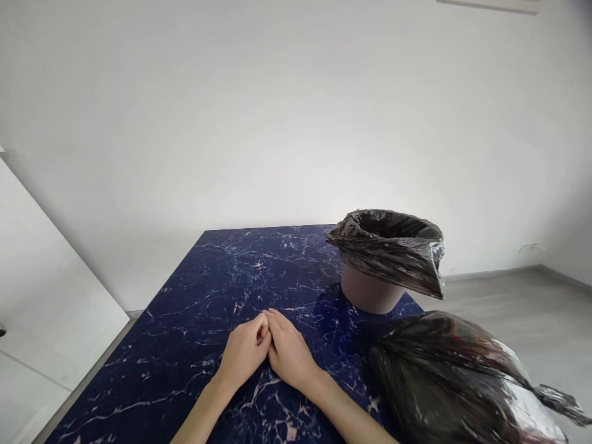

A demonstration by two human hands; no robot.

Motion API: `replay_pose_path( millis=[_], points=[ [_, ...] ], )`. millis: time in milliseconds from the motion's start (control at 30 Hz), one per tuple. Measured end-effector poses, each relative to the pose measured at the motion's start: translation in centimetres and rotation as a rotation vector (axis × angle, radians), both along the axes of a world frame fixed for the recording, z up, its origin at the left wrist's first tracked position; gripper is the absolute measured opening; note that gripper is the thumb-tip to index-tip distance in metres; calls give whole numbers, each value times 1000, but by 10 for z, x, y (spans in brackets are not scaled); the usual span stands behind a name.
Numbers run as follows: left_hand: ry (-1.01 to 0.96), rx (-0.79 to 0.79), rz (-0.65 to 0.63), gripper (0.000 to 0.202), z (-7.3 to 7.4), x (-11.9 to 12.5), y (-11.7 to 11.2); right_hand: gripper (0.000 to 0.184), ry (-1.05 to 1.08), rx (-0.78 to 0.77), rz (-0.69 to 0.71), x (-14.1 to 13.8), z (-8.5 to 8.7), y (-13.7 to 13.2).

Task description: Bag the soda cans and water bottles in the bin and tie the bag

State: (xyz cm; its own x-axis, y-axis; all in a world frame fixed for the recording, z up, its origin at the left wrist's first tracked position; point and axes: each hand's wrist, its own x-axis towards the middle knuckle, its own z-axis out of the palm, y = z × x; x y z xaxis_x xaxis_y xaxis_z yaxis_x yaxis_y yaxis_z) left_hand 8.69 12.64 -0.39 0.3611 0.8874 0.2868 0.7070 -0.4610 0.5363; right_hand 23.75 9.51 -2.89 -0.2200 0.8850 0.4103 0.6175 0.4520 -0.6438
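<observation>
Our L hand (245, 346) and R hand (292, 354) are together, fingers touching, over the marbled blue table (185, 308); can't tell how tightly they're curled or if anything's inside. To hold this pose well imo: wrists loose, R forearm off the full black bag (439, 370) on our R. Lined bin (370, 291)'s just beyond it, liner (393, 256) draped over the rim btw.

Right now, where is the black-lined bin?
In the head view, the lined bin stands right of centre at the blue table's far right side, beyond the bulging black bag.
</observation>
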Motion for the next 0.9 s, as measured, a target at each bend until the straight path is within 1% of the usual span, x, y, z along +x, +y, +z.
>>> replay_pose_path(
  millis=[533,900],
  points=[
    [27,12,-2,27,3,0,-4,62,-22,11,6,1,-1,-1],
    [47,17,4,25,0,0,-1,61,-33,7,14,1,2,-2]
  ],
)
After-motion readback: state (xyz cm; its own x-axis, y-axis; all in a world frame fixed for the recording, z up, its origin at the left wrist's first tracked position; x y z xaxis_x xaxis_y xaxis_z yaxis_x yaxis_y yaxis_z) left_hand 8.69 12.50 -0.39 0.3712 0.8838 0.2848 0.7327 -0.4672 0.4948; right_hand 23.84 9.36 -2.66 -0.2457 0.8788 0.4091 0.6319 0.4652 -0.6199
